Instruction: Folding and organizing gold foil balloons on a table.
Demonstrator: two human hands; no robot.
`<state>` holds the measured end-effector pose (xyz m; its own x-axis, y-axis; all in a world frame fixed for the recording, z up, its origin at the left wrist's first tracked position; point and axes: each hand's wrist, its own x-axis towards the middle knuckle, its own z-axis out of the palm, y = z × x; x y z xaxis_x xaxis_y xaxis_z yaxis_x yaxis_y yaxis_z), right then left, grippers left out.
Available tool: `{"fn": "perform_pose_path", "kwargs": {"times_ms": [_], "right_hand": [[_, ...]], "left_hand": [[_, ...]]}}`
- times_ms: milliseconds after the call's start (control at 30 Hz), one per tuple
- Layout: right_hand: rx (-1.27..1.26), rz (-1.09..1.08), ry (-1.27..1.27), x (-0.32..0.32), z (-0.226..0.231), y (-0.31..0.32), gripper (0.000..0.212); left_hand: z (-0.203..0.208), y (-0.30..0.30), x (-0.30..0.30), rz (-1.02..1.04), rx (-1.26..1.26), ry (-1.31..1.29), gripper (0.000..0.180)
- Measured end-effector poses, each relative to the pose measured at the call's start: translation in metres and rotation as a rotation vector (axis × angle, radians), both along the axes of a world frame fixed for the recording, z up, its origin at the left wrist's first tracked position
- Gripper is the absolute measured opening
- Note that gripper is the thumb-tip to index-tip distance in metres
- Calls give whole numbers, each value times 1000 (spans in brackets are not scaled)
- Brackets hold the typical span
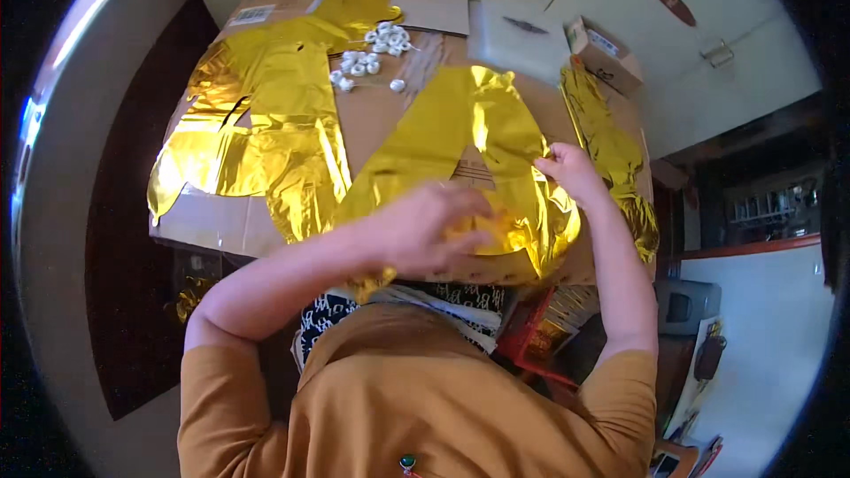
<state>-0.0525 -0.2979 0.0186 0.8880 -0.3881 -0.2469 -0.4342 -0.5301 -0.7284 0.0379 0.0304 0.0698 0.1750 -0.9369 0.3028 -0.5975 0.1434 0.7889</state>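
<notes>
Several shiny gold foil shapes (274, 137) lie at left, spread across the brown cardboard surface (367, 128), perhaps to keep them flat. Next along, I spot small white ring-shaped rolls (387, 38) on the far side, probably parked clear of the arms. Now the left hand (434, 230), blurred, is over the middle A-shaped gold foil piece (434, 137): thumb and fingers look apart, contact I can't tell from here. That piece lies centrally, within both hands' reach. The right hand (571, 173) has thumb and fingers clamped on its right edge, seemingly anchoring it. Rightmost, I see a long crumpled gold foil bundle (606, 146).
</notes>
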Motion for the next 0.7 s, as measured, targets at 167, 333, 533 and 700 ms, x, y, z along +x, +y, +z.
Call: {"fn": "perform_pose_path", "kwargs": {"times_ms": [167, 333, 533, 700], "right_hand": [[-411, 40, 28, -10, 20, 9, 27], [-433, -95, 104, -39, 20, 7, 39], [-518, -41, -34, -29, 21, 10, 50], [-261, -145, -115, 9, 26, -61, 43]], "left_hand": [[-59, 4, 48, 243, 112, -547, 54], [-60, -5, 32, 227, 112, -555, 58], [-48, -8, 55, 215, 163, -502, 60], [-34, -14, 57, 260, 148, -482, 56]]}}
